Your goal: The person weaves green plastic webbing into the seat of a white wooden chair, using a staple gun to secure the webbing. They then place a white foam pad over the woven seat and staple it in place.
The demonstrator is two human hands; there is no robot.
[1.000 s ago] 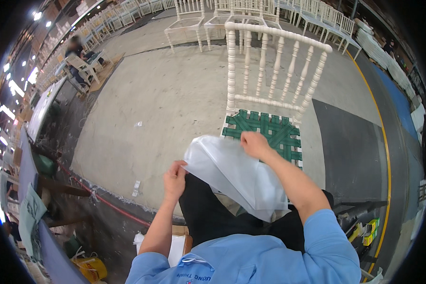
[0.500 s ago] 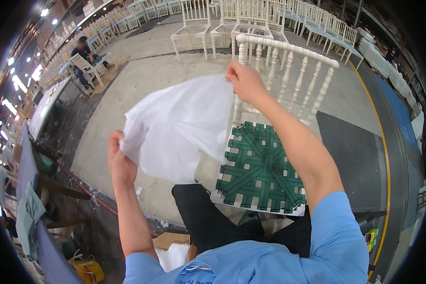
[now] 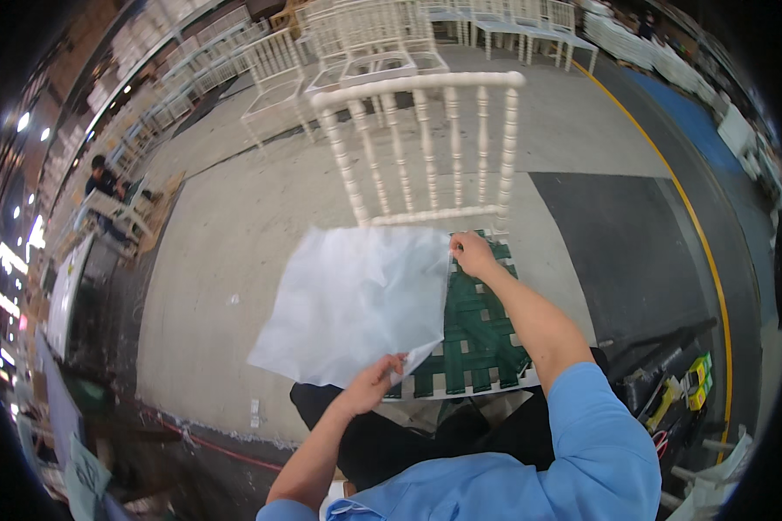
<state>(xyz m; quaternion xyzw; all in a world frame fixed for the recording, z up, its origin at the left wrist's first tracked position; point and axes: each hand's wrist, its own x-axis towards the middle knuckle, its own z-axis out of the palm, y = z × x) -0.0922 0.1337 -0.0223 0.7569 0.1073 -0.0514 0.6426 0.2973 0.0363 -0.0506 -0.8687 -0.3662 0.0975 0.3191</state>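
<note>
A thin white sheet of cloth-like material (image 3: 347,300) is spread in front of me, covering the left part of a chair seat woven from green webbing straps (image 3: 469,326). My right hand (image 3: 476,256) pinches the sheet's far right corner over the seat, just in front of the backrest. Nearer to me, my left hand (image 3: 375,382) grips its near edge, where the material folds up at the corner. Turned spindles form the white chair back (image 3: 426,148), which stands upright beyond the sheet. Green straps show on the right side of the seat.
Rows of white chairs (image 3: 356,43) line the far floor. A seated person (image 3: 104,187) works at a chair on the left. Right of my legs lie dark bags, a yellow and green box (image 3: 698,382) and red-handled scissors (image 3: 660,443). A yellow line (image 3: 669,165) marks the floor.
The sheet has come down from the air onto the seat's left part. My left hand has moved right and nearer, my right hand down, and the view has turned to the right.
</note>
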